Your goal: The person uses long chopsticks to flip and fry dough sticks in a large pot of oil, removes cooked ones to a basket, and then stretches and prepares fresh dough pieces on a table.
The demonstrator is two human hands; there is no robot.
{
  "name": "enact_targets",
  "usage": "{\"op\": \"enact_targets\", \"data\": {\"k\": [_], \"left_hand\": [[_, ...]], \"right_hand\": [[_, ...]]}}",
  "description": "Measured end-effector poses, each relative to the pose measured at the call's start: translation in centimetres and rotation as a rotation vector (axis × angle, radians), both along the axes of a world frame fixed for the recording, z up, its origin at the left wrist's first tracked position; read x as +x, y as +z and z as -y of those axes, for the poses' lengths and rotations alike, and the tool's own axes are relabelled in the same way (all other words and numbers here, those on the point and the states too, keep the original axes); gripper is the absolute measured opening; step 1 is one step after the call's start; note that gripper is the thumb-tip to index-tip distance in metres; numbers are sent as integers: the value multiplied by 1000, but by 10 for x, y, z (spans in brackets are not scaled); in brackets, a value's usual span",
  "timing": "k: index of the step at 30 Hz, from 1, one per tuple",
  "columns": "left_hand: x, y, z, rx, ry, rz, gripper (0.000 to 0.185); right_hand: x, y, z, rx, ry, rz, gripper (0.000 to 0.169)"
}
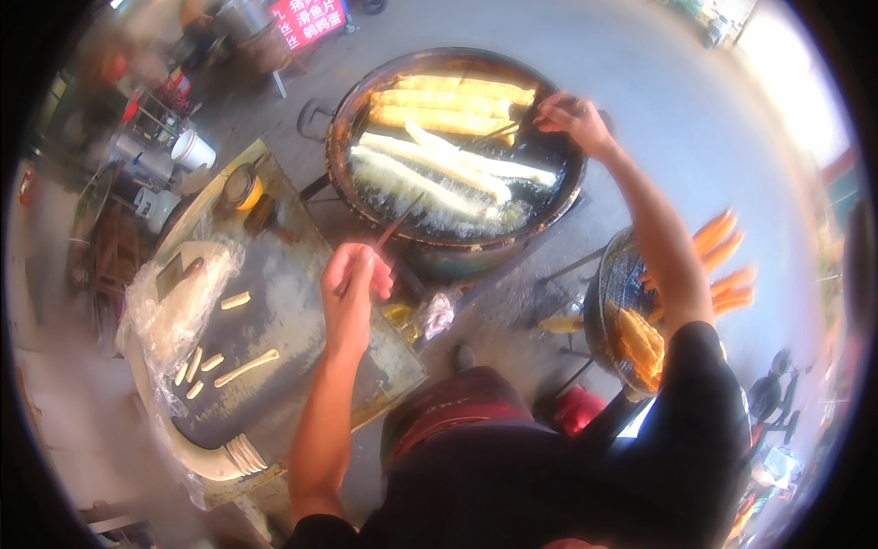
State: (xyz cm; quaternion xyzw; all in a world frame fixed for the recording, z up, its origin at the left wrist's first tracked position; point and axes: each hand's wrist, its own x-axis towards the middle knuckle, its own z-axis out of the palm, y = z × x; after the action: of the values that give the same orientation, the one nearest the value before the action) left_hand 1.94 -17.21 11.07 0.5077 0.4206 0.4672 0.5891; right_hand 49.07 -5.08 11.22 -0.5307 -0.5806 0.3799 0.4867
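Note:
A wide metal pan (pixel 337 154) of bubbling oil holds several long fried dough sticks (pixel 439 103) at its far side and paler dough strips (pixel 425 171) nearer me. My left hand (pixel 353 281) grips a wooden stick (pixel 398 223) at the pan's near edge, its tip over the foaming oil. Over the right rim, my right hand (pixel 566 117) is closed on a thin dark stick (pixel 497 132) that points left between the golden sticks and the paler strips. Small dough pieces (pixel 235 300) and one longer strip (pixel 247 367) lie on the work board left of my left hand.
The worn board (pixel 274 274) bears plastic-wrapped dough (pixel 185 295), a sliced dough roll (pixel 219 461), a cleaver-like blade (pixel 180 274) and a yellow-banded container (pixel 243 187). A mesh basket (pixel 607 302) with browned dough sticks (pixel 641 346) stands under my right arm. A white bucket (pixel 193 149) stands further left.

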Motion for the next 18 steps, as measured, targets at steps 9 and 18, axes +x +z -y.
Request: {"op": "enact_targets", "data": {"k": [9, 18], "left_hand": [[15, -8, -3, -38, 21, 6, 21], [8, -11, -1, -106, 99, 44, 16]], "right_hand": [[-20, -7, -44, 288, -46, 453, 16], [-18, -17, -73, 115, 194, 409, 21]]}}
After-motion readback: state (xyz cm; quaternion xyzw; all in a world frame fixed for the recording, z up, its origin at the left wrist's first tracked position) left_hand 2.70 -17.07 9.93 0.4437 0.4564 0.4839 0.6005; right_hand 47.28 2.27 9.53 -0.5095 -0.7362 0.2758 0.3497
